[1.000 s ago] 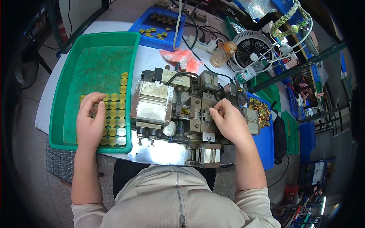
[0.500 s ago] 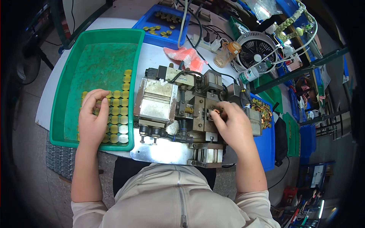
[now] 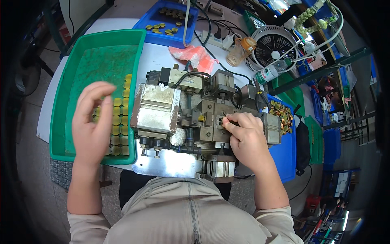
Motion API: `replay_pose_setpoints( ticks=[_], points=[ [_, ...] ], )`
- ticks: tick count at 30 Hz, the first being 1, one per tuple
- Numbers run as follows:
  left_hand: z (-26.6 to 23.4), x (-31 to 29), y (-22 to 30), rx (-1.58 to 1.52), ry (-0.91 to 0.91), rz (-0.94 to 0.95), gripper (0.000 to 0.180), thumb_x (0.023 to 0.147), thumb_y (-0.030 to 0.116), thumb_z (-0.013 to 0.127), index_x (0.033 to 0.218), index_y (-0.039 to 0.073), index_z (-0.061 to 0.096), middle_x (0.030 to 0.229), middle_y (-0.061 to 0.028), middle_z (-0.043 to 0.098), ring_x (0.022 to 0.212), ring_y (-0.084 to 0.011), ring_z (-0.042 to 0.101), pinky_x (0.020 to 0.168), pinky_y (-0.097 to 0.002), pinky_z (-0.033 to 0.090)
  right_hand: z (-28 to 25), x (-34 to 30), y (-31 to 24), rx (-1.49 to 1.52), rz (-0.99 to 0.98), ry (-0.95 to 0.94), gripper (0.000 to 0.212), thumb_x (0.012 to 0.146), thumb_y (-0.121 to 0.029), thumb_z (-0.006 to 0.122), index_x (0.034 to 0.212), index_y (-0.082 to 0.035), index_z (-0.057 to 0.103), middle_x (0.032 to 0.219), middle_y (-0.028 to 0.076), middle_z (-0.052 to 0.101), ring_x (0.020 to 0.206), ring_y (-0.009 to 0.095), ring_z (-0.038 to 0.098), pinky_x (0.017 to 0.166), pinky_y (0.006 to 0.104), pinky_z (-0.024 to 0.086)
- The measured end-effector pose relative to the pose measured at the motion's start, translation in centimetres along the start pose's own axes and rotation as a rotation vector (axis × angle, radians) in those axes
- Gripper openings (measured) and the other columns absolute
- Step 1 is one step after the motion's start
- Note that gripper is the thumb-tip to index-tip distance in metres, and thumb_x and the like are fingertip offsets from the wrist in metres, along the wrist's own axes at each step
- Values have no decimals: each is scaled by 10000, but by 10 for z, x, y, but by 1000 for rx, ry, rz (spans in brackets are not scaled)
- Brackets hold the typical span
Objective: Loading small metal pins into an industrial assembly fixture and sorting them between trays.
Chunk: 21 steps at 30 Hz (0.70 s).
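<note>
At a white desk, a bare left hand poised over a green tray, thumb and fingers curved but apart, slightly blurred, with nothing visible between the tips. Across from it, a bare right hand at the middle of a metal machine, thumb and fingertips gathered closely at the fixture; impossible to tell whether pinched on a piece, with the view blocked by the fingers.

In the tray, neat rows of yellow-gold pieces along the right side, partly hidden behind the left hand. Past the machine's right end, a heap of copper and gold pieces in a blue bin; at the back, scattered yellowish pieces in a blue tray.

Judging by rows against heap, well under way but apparently far from finished: several rows set out, plenty loose. Impossible to say which loose pieces count as done.

As for writing, small dark print on a valve block atop the machine, too small to read; near a fan, a green-and-white label on a bottle, likewise illegible.
</note>
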<state>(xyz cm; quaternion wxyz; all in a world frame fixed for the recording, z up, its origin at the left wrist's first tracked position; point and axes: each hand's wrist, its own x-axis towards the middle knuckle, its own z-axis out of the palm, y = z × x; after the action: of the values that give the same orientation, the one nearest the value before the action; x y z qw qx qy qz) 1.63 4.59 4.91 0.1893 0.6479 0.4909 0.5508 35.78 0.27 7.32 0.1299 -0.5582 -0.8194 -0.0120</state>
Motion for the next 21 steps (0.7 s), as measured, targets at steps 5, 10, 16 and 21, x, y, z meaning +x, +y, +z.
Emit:
replay_pose_setpoints(
  ticks=[5, 10, 16, 21],
  points=[
    [77, 29, 59, 2, -394, 399, 131, 864, 43, 654, 987, 22, 693, 1078, -111, 668, 991, -282, 600, 898, -362, 488, -4, -3, 8, -28, -40, 7, 399, 753, 49, 647, 1126, -48, 753, 1195, 53, 675, 1059, 254, 599, 960, 378, 426],
    [152, 21, 58, 224, -712, 580, 210, 813, 101, 730, 1013, 41, 708, 1054, -94, 659, 1004, -299, 569, 923, -386, 496, -14, -8, 16, 16, -42, 172, 443, 754, 63, 626, 1168, -53, 734, 1218, 82, 661, 1070, 268, 597, 964, 373, 432],
    [171, 28, 64, 297, -910, 612, 241, 827, 109, 726, 1054, 28, 706, 1082, -105, 657, 1027, -308, 573, 939, -390, 503, -51, -93, 103, 218, 427, 634, 297, 894, 16, 599, 1159, -4, 731, 1185, 102, 679, 990, 205, 625, 859, 278, 484],
    [176, 24, 62, 180, -901, 644, 194, 849, 101, 683, 1027, 25, 692, 1053, -134, 647, 1021, -327, 562, 930, -412, 507, -36, -156, 168, 211, 902, 607, 271, 914, -48, 604, 1141, 17, 737, 1030, 95, 741, 862, 204, 661, 802, 285, 520]
  ],
)
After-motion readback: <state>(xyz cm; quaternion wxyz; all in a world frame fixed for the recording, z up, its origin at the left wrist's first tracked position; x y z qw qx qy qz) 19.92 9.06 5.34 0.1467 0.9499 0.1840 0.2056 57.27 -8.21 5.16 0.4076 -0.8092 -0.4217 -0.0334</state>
